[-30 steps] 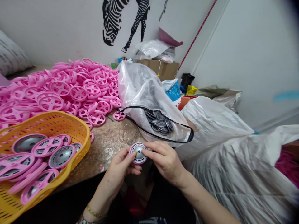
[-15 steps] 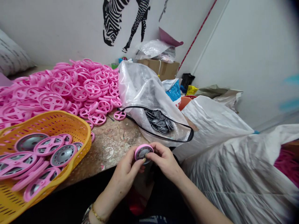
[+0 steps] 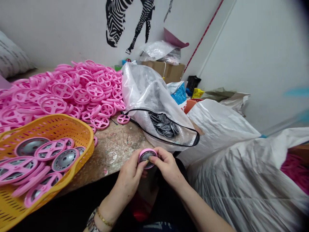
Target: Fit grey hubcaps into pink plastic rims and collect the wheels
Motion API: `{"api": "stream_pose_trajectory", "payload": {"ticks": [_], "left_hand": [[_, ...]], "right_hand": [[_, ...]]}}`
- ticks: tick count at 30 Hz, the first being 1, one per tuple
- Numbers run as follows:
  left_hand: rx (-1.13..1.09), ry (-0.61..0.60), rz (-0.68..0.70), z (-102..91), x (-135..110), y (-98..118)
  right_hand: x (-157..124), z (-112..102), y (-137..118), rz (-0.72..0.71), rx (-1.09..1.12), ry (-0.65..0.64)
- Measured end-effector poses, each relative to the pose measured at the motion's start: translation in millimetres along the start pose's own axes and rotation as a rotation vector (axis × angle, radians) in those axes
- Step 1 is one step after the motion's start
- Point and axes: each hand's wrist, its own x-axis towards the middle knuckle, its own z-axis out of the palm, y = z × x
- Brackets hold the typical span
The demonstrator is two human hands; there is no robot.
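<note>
Both my hands grip one toy wheel, a pink rim with a grey disc set in it, just off the table's front edge. My left hand holds its left side, with the thumb at the lower edge. My right hand closes on the right side, its thumb pressed on the grey face. The fingers behind the wheel are mostly hidden. Beyond my hands, grey discs lie in the mouth of a clear zippered bag. A large heap of pink wheel rims covers the back left.
An orange perforated basket with several pink-and-grey wheels stands at the left. Large white sacks fill the right side. A cardboard box sits at the back, under plastic bags. The worn tabletop shows between basket and clear bag.
My right thumb has shifted slightly on the wheel's grey face, and the wheel tilts a little differently. Both hands keep their grip; the surroundings stay the same.
</note>
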Motion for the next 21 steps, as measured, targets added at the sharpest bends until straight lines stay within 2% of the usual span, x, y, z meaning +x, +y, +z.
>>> {"api": "stream_pose_trajectory", "payload": {"ticks": [7,14,21], "left_hand": [[-0.001,-0.051,-0.027,-1.2,-2.9,-8.1],[-0.044,0.001,-0.006,-3.0,-4.9,-9.7],[-0.025,0.049,0.010,2.6,-5.6,-5.9]], "right_hand": [[1.3,3.2,-5.9,0.056,0.079,-0.074],[-1.9,4.7,-12.5,-0.045,-0.084,-0.032],[7.7,10.6,-13.6,-0.004,-0.011,-0.036]]}}
